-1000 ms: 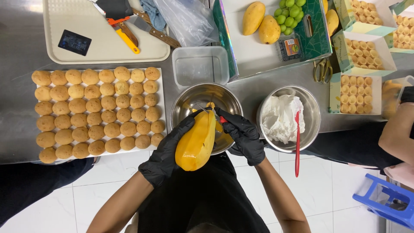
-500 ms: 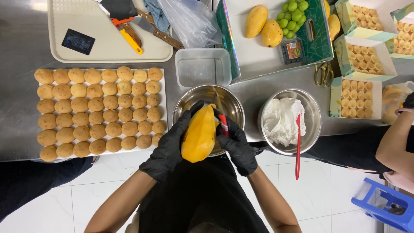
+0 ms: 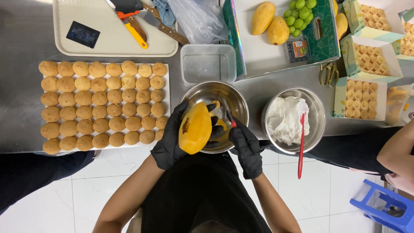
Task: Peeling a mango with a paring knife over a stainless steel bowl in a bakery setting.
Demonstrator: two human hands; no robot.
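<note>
My left hand (image 3: 170, 140), in a black glove, grips a large yellow mango (image 3: 195, 127) with a brown spot, held upright over the near rim of a steel bowl (image 3: 202, 92). My right hand (image 3: 246, 146), also gloved in black, holds a small red-handled peeler (image 3: 230, 120) right next to the mango's right side. A few yellow peelings lie inside the bowl, partly hidden by the fruit and my fingers.
A sheet of several round golden puffs (image 3: 101, 105) lies left. A second steel bowl (image 3: 317, 114) holds white cream and a red spatula (image 3: 301, 146). Behind are a clear tub (image 3: 208, 64), a tray with knives (image 3: 99, 43), mangoes and green grapes (image 3: 299, 14). Another person's arm (image 3: 399, 149) is at right.
The mango has turned in my left hand and now stands more upright over the bowl. My right hand with the peeler stays close on its right side.
</note>
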